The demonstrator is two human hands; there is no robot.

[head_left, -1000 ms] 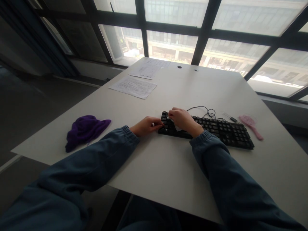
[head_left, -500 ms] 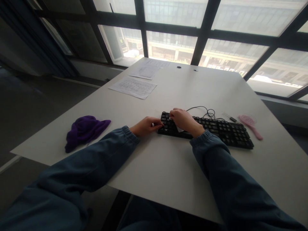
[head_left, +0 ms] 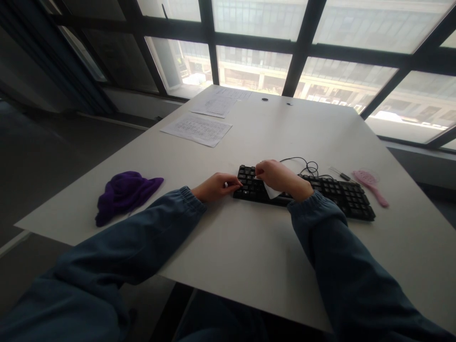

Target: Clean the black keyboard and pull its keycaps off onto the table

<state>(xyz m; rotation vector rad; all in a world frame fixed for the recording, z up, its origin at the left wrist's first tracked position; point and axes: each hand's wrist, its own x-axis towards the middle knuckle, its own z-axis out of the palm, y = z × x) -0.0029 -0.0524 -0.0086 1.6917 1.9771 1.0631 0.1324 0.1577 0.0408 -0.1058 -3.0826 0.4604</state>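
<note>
A black keyboard (head_left: 351, 198) lies at a slant on the white table. My left hand (head_left: 217, 186) is closed at its left end, thumb and fingers gripping the keyboard's edge. Over the left part of the keys, my right hand (head_left: 276, 175) is closed on a white wipe (head_left: 271, 191), which hangs out below the fingers and touches the keys. It looks like a tissue or thin cloth. My right fingertips are partly hidden behind the hand.
A purple cloth (head_left: 124, 194) lies crumpled at the left. Printed papers (head_left: 199, 128) are spread farther back on the table (head_left: 228, 247). Beyond the keyboard are its cable (head_left: 311, 166), a small brush with a wire end (head_left: 344, 176) and a pink hairbrush (head_left: 372, 185).
My right hand has slid a little to the right along the keys with the wipe, and more of the wipe shows. My left hand stays at the keyboard's end.
</note>
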